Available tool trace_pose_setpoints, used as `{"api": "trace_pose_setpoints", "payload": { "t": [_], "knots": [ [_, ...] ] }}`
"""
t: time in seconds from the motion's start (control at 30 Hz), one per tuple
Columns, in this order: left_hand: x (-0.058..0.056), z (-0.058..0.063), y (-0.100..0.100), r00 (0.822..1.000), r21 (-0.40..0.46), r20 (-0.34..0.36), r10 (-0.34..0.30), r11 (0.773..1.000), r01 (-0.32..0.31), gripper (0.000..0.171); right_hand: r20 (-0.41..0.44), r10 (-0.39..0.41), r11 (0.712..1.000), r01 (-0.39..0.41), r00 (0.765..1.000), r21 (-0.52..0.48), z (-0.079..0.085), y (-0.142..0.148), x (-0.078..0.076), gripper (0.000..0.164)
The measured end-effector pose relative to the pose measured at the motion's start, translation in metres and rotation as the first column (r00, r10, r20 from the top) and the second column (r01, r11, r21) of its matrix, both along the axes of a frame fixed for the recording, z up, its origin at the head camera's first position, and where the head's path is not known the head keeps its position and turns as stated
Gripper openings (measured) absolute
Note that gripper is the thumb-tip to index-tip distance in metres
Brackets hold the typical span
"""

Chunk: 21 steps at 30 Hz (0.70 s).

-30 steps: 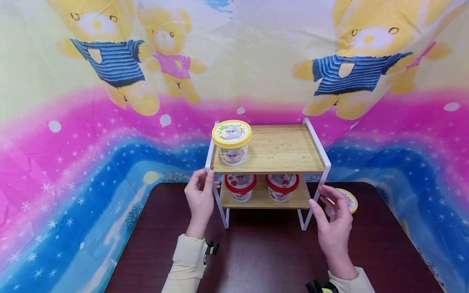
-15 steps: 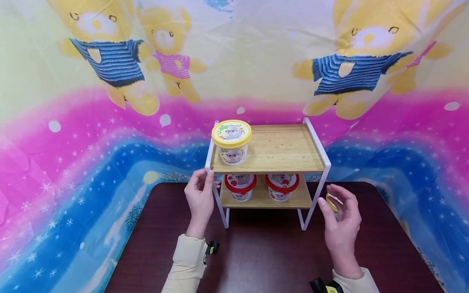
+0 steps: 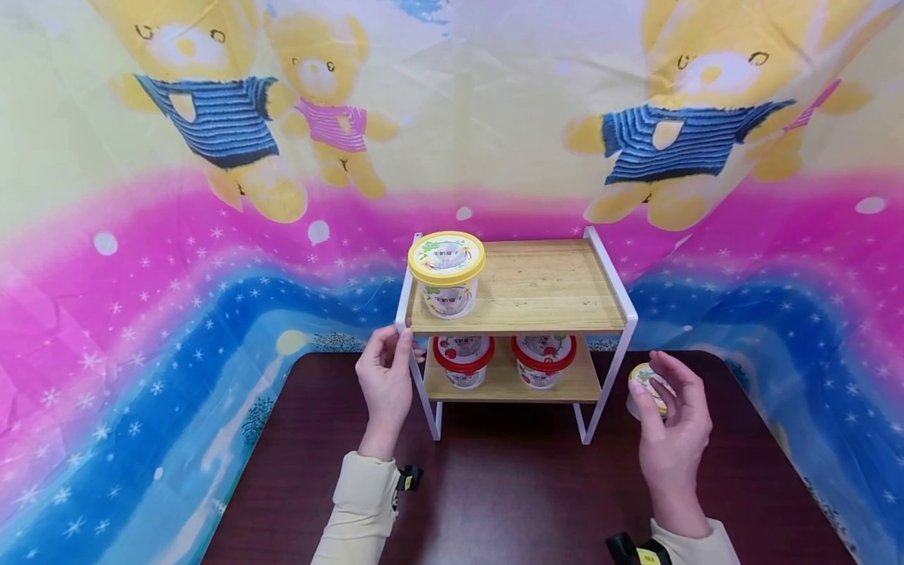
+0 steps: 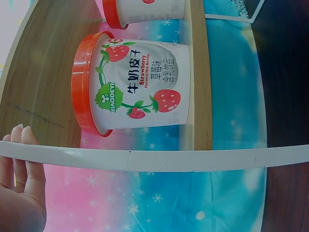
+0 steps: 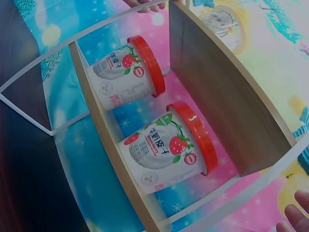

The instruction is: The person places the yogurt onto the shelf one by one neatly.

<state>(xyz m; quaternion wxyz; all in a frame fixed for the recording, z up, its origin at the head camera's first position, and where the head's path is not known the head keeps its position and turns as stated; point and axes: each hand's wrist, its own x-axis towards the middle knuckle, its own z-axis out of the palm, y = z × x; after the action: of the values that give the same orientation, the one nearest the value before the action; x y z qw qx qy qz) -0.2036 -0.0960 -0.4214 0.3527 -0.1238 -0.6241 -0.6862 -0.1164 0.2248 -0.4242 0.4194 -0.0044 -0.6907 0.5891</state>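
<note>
A two-tier wooden shelf (image 3: 544, 286) with a white metal frame stands on the table. My left hand (image 3: 384, 384) grips its left front post (image 4: 145, 160) near the top, thumb in front and fingers behind. My right hand (image 3: 676, 447) is right of the shelf with fingers spread and bent. It partly hides a yellow-lidded cup (image 3: 643, 374) on the table; whether it touches the cup, I cannot tell. In the right wrist view, only its fingertips (image 5: 295, 217) show. Another yellow-lidded cup (image 3: 449, 275) sits at the left of the top tier.
On the lower tier stand two red-lidded strawberry cups, a left one (image 3: 464, 365) and a right one (image 3: 544, 363). The dark table (image 3: 508, 502) extends in front of the shelf. A bear-print cloth (image 3: 508, 118) hangs behind and along both sides.
My right hand has moved right, from beside the shelf's right post to in front of the yellow-lidded cup on the table. My left hand and the shelf have stayed put.
</note>
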Motion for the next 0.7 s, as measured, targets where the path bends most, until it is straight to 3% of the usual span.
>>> {"api": "trace_pose_setpoints", "payload": {
  "t": [0.7],
  "knots": [
    [-0.001, 0.001, -0.001, 1.0, -0.006, 0.017, -0.001, 1.0, 0.001, 0.011, 0.139, -0.049, 0.998, 0.044, 0.989, 0.042, -0.011, 0.015, -0.001, 0.051]
  ]
}}
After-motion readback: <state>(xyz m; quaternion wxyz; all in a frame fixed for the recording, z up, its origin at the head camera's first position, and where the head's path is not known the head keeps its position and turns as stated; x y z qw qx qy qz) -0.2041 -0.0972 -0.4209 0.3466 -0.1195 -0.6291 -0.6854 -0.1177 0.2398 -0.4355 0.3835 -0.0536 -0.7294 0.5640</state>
